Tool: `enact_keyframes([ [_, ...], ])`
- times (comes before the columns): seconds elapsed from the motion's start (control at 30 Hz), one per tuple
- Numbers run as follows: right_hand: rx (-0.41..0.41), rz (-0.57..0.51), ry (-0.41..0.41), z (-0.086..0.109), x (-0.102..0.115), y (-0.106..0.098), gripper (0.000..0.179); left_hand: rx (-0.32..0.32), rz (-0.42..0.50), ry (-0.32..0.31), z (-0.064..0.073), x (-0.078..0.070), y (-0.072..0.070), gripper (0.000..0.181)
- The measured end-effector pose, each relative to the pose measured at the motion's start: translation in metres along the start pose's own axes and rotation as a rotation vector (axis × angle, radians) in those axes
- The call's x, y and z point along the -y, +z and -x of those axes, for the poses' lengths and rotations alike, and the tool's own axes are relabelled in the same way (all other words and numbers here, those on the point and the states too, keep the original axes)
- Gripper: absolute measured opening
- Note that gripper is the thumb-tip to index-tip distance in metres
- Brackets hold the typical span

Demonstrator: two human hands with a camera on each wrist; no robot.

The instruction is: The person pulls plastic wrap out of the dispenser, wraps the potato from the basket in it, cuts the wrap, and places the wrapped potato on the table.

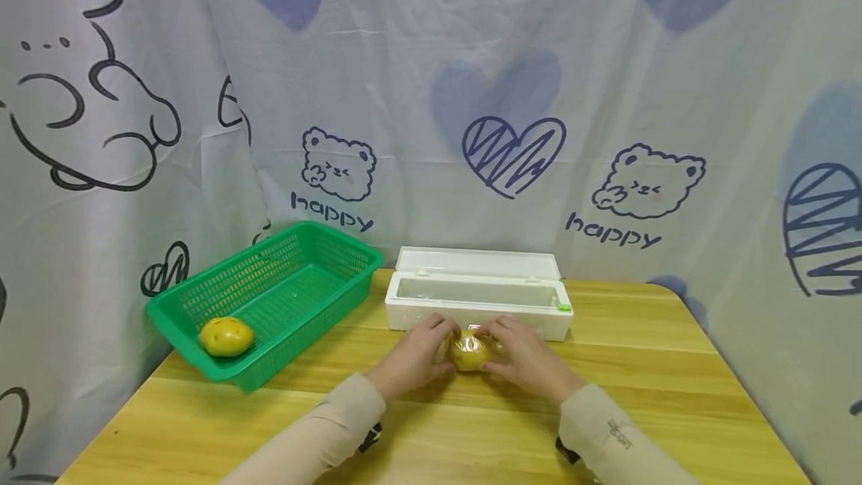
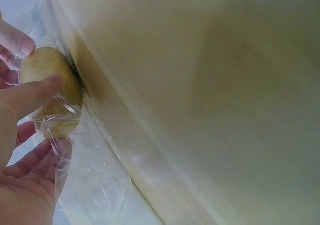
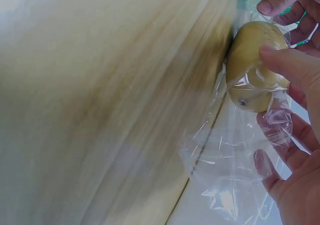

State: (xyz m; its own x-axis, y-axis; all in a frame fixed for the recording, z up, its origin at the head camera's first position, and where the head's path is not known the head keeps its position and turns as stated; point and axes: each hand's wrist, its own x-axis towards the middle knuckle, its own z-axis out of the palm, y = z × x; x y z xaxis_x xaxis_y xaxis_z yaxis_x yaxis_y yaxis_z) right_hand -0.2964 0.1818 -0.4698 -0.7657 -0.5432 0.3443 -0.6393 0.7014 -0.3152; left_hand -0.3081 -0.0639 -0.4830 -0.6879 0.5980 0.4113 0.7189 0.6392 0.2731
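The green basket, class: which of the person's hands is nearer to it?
Left. The left hand, at the left side of the wrapped potato, is to the right of the green basket; the right hand is farther off, at the potato's right side.

The film (image 3: 217, 157) is glossy plastic, the potato (image 3: 250, 65) smooth, the table (image 1: 471, 436) wood-grained.

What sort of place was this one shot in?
Probably a curtained-off tabletop filming corner: a printed curtain hangs behind and beside a wooden table. The potato in clear film hints at food prep, though no sink or stove shows.
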Motion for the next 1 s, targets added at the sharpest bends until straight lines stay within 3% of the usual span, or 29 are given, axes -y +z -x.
enact_keyframes([
  [0.3, 0.011, -0.007, 0.029, -0.003, -0.001, 0.006, 0.052, 0.015, -0.007, 0.013, 0.001, 0.004, 0.005, 0.057],
  [0.63, 0.096, -0.155, 0.064, 0.004, -0.002, 0.001, 0.049, 0.074, 0.045, -0.022, 0.007, 0.0, 0.0, 0.048],
  [0.83, 0.173, -0.29, 0.124, 0.007, 0.0, -0.007, 0.047, 0.149, 0.197, -0.082, 0.01, 0.0, -0.008, 0.05],
  [1.0, 0.222, -0.347, 0.129, 0.008, 0.0, -0.013, 0.044, 0.224, 0.315, -0.144, 0.013, 0.004, -0.011, 0.044],
])
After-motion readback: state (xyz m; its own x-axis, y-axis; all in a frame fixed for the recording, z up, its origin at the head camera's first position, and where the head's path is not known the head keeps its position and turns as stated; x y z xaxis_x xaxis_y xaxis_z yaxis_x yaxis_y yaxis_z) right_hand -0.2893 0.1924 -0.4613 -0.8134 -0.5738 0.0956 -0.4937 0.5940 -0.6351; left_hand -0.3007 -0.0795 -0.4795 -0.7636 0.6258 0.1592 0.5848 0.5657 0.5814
